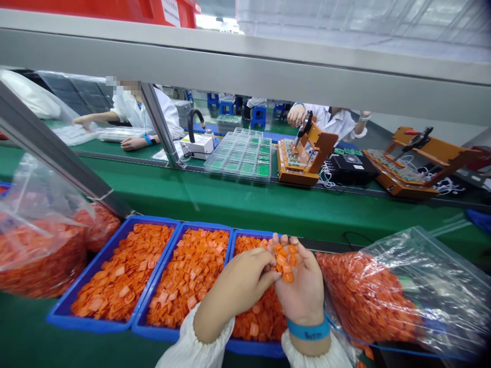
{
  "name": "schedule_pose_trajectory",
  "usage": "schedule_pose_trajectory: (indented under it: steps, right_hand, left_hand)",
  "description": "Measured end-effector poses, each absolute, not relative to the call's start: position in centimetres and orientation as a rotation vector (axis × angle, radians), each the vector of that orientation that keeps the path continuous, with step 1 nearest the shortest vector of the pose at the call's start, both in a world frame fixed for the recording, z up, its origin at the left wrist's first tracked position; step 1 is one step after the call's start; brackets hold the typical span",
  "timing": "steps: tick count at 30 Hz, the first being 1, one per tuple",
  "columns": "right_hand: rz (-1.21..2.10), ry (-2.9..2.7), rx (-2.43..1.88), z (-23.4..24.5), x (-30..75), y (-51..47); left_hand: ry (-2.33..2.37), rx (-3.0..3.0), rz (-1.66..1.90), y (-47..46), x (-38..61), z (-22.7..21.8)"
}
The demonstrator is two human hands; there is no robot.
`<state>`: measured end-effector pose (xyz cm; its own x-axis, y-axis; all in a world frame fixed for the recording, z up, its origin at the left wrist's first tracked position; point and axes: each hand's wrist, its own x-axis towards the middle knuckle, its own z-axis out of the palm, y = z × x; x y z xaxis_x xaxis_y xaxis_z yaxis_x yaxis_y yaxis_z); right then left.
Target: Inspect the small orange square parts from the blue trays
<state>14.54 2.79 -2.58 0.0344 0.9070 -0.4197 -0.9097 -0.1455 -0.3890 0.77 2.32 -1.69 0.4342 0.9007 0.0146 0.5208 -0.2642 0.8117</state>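
Note:
My right hand (pixel 301 291) is palm up over the right-hand blue bin, fingers curled slightly upward. A small heap of orange plastic pieces (pixel 286 260) rests in its palm. From the left, my left hand (pixel 245 278) reaches across, thumb and fingers pinched together at the edge of that heap. Whatever is between its fingertips is hidden. Beneath both hands lies the right blue bin (pixel 255 347), filled with similar orange pieces. Beside it stand the middle blue bin (pixel 155 332) and the left blue bin (pixel 90 323), both full of orange pieces.
Clear bags of orange pieces stand at right (pixel 368 296) and left (pixel 42 255). A metal frame post (pixel 61 148) slants at left, under a shelf beam (pixel 245 61). Beyond are clear trays (pixel 240 156), orange fixtures (pixel 303 158) and co-workers in white coats.

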Motion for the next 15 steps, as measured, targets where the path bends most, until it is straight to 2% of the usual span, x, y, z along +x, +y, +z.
schedule_pose_trajectory:
  steps: [15]
  right_hand:
    - [1.570,-0.061,-0.772,-2.57,14.56,2.82]
  left_hand:
    - [1.210,1.793,0.657,2.48,0.96,-1.46]
